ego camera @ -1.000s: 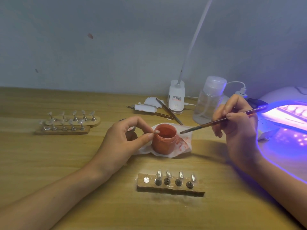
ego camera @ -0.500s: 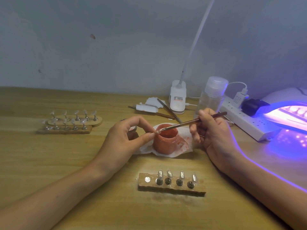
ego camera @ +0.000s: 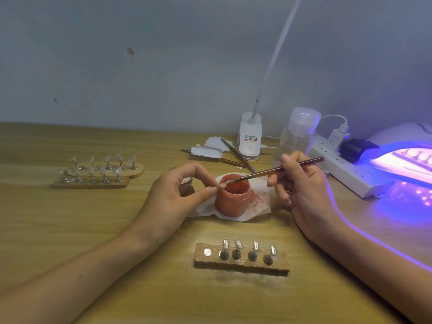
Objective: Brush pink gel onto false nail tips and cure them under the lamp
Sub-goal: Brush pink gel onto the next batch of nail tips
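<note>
1. A small nail-art work corner: a wooden table (ego camera: 70,230) against a bare grey wall (ego camera: 163,66).
2. Glowing curing lamp (ego camera: 402,146) far right, power strip (ego camera: 350,178) beside it.
3. Wooden nail-tip stand (ego camera: 242,263) near; two more stands (ego camera: 93,181) far left.

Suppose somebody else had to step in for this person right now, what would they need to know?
Left hand pinches a small nail tip at the rim of the open pink gel jar. Right hand grips the brush, bristles at that tip.
The near wooden holder carries four tips, one spot bare; two more loaded holders sit far left.
Done: one batch seems to lie under the lit lamp.
Left: coat the held tip, return it, do the others, cure them.
</note>
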The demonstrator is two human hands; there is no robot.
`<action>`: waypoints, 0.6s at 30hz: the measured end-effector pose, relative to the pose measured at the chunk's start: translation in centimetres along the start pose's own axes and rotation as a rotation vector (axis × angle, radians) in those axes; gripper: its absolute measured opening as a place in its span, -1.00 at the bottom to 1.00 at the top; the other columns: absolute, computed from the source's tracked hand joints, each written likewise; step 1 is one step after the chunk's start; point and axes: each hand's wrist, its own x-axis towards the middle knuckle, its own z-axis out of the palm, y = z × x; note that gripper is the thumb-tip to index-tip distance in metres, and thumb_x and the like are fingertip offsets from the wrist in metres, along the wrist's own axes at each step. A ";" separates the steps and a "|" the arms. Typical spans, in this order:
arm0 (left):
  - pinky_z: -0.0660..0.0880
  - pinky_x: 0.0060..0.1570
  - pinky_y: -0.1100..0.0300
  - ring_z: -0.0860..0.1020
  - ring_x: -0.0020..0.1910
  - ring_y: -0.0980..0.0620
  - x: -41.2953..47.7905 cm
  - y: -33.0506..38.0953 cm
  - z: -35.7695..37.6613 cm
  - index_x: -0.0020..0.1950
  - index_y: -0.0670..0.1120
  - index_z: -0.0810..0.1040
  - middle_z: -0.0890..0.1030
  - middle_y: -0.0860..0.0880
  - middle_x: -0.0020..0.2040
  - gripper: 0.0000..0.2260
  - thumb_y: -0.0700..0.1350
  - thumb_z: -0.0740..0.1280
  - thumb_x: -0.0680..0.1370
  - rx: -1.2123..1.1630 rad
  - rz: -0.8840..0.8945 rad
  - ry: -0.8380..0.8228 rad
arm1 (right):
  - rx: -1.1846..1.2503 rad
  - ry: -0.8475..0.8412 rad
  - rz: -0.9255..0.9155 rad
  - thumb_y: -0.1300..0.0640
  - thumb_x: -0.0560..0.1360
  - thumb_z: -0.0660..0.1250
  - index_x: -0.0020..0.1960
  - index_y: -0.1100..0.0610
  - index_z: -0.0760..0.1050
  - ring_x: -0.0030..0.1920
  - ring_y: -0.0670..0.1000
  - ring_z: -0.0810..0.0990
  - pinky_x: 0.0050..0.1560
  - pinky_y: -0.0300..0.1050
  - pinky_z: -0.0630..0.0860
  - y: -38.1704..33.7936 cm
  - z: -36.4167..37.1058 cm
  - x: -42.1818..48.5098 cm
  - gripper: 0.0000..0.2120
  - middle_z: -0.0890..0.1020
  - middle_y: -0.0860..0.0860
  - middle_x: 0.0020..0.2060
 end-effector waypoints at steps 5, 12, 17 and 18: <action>0.41 0.02 0.26 0.53 -0.23 -0.31 0.1 -0.1 0.0 -0.12 -0.11 0.61 0.65 -0.03 -0.12 -0.86 -0.05 0.43 0.44 0.010 0.000 -0.012 | -0.033 -0.061 -0.030 -0.11 0.49 0.34 -0.26 -0.04 0.46 -0.60 -0.05 0.37 -0.59 -0.31 0.28 0.0 0.0 0.0 -0.78 0.63 0.12 -0.36; 0.49 -0.13 0.20 0.51 -0.21 -0.33 0.1 0.0 -0.1 -0.13 -0.08 0.61 0.65 -0.01 -0.11 -0.84 0.00 0.43 0.42 0.002 0.009 -0.017 | -0.027 -0.045 -0.070 -0.05 0.56 0.29 -0.27 -0.03 0.44 -0.60 -0.07 0.34 -0.59 -0.33 0.26 0.0 -0.2 -0.1 -0.75 0.62 0.11 -0.37; 0.48 -0.10 0.33 0.52 -0.18 -0.31 0.1 -0.1 -0.1 -0.14 -0.07 0.62 0.66 -0.01 -0.11 -0.82 0.02 0.43 0.41 0.001 0.019 -0.019 | -0.056 0.003 -0.072 0.06 0.62 0.22 -0.24 0.03 0.39 -0.61 -0.08 0.33 -0.59 -0.33 0.25 0.0 -0.2 -0.1 -0.75 0.62 0.11 -0.39; 0.47 -0.08 0.33 0.53 -0.19 -0.30 0.1 -0.1 -0.1 -0.13 -0.07 0.62 0.66 -0.01 -0.11 -0.82 0.02 0.43 0.41 -0.001 0.017 -0.018 | -0.043 0.010 -0.080 0.07 0.63 0.21 -0.25 0.02 0.39 -0.60 -0.08 0.33 -0.58 -0.33 0.24 0.0 -0.3 -0.1 -0.73 0.62 0.10 -0.39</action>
